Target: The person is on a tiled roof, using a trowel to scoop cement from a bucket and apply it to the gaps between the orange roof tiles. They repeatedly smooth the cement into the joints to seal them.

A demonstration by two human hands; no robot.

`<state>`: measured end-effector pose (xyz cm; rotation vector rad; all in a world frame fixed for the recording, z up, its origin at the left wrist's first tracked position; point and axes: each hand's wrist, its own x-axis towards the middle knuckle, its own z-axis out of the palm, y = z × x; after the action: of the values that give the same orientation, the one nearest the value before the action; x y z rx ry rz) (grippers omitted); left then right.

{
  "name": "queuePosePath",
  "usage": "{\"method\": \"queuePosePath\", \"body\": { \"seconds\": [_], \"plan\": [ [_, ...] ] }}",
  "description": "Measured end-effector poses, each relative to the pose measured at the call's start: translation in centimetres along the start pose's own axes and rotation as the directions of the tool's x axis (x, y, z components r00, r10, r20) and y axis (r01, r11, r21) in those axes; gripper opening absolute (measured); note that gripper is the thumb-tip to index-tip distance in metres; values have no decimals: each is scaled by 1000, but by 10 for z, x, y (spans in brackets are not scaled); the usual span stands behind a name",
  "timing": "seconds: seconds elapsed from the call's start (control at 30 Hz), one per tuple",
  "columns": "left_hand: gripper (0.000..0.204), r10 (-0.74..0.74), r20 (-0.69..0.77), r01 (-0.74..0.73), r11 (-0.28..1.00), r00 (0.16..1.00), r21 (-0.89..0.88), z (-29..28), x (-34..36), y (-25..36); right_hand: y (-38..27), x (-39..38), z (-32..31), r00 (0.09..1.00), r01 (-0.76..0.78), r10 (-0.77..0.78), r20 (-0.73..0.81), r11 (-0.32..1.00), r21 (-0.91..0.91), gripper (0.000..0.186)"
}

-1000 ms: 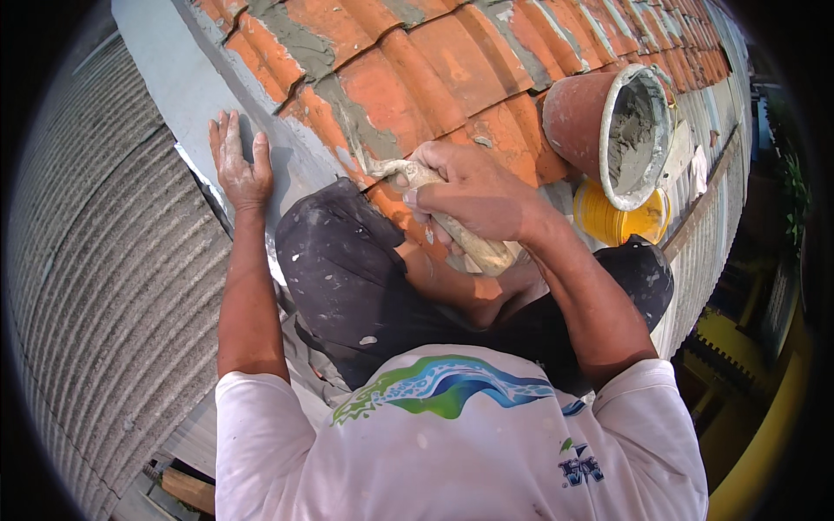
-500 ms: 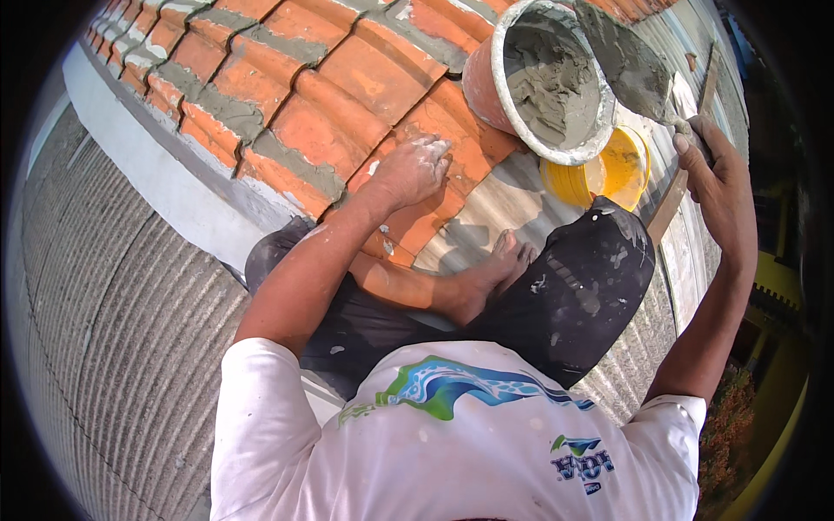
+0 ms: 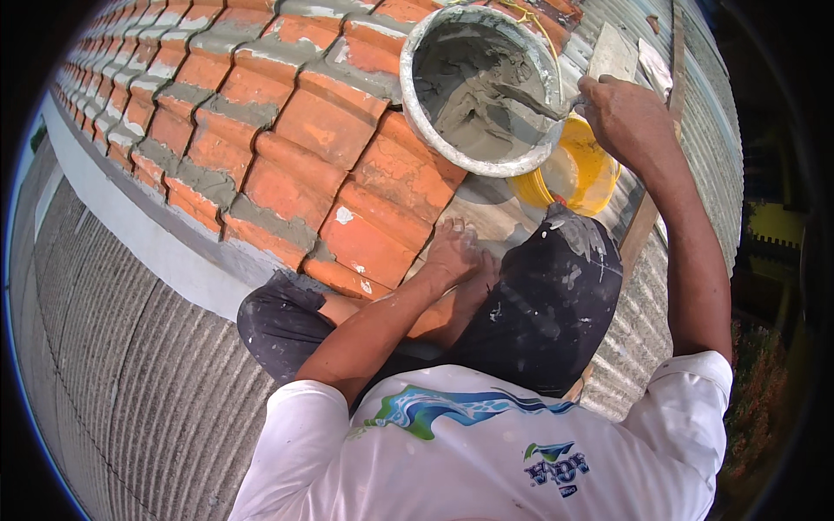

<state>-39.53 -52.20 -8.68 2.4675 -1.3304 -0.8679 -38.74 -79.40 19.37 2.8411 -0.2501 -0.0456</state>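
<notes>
My right hand [image 3: 630, 122] is closed on the handle of a trowel [image 3: 526, 97], whose blade is down in the grey mortar [image 3: 460, 122] inside a round, crusted bucket [image 3: 417, 108]. My left hand [image 3: 456, 247] is low beside my bare foot [image 3: 478, 291], near the edge of the orange roof tiles [image 3: 291, 195], its fingers loosely bent and apart with nothing visible in them. Grey mortar streaks lie along the tile joints. A yellow bucket [image 3: 591, 178] stands just behind the mortar bucket, below my right hand.
A pale flashing strip [image 3: 139, 230] borders the tiles on the left, with corrugated sheeting [image 3: 130, 365] beyond it. At the right lie a wooden plank [image 3: 643, 217], a pale board [image 3: 612, 52], a white cloth [image 3: 656, 65] and more corrugated sheeting, ending at a drop toward greenery.
My view has swung toward the mortar bucket. My left hand has left the flashing for the area by my foot. My right hand has carried the trowel from the tiles into the bucket.
</notes>
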Motion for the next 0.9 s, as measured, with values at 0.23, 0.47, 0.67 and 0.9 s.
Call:
{"method": "queuePosePath", "body": {
  "seconds": [0.23, 0.47, 0.67, 0.9],
  "plan": [
    [61, -379, -273, -218, 183, 884, -959, -102, -2, 29, -15, 51, 17, 978, 208, -208, -22, 978, -5, 18],
    [37, -421, -205, -314, -208, 884, -927, -131, 7, 52, -9, 83, 15, 946, 275, -284, 155, 958, 77, 16],
    [37, -394, -231, -352, -266, 889, -897, -126, 10, 51, 12, 98, 36, 905, 294, -302, 299, 953, 72, 20],
    [38, -442, -220, -359, -259, 870, -897, -124, 11, 52, 27, 111, 34, 726, -26, -190, 661, 953, 302, 36]
  ]
}}
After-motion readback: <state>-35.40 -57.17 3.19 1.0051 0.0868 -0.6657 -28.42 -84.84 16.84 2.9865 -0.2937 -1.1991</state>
